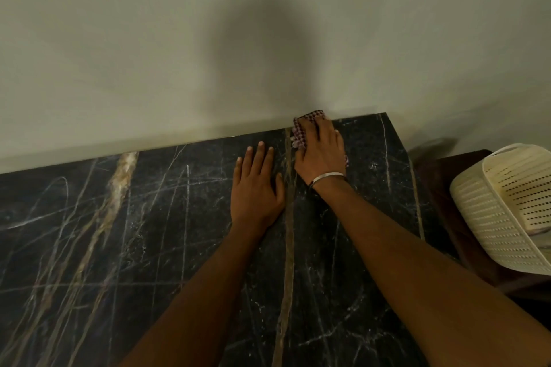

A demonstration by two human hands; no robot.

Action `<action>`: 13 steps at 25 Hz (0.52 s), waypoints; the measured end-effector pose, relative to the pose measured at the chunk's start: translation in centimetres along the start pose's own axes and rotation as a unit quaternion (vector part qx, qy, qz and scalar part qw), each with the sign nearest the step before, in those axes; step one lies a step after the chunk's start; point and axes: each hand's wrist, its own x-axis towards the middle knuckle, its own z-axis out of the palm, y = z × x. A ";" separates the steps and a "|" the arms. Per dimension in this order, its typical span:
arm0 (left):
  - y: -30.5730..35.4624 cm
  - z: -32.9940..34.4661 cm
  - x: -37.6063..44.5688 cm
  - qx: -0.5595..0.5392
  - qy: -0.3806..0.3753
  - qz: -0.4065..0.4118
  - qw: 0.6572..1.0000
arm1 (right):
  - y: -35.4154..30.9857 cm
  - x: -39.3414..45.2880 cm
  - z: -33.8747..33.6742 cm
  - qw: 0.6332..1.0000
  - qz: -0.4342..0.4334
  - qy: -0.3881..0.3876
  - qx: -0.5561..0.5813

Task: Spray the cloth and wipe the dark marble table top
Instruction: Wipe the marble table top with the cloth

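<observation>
Cloth (301,131): checked, purple-pink and white, bunched up, lying at far edge of table top (119,232) right against wall, towards far right corner. Mostly hidden under right hand (320,152) pressing down on it; visible only at far end past fingertips, along hand's left side, plus small bit by right edge of hand.

Table top: dark marble, near black, glossy, crossed by thin white and grey veins, with broad tan streak at left and straight tan vein running front to back through middle. Flat, far edge against wall, right edge in view.
</observation>
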 end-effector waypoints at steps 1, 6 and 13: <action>0.0 -0.2 0.0 -0.002 -0.002 0.001 1.000 | 0.1 -0.1 -0.1 1.000 -0.025 0.000 0.008; -1.1 -0.9 0.2 -0.006 -0.010 -0.007 1.000 | 1.9 0.3 -0.9 0.998 0.058 0.016 0.033; -1.1 -1.0 -0.1 0.004 -0.011 -0.013 1.000 | -0.6 -0.9 0.2 0.999 -0.020 -0.015 0.046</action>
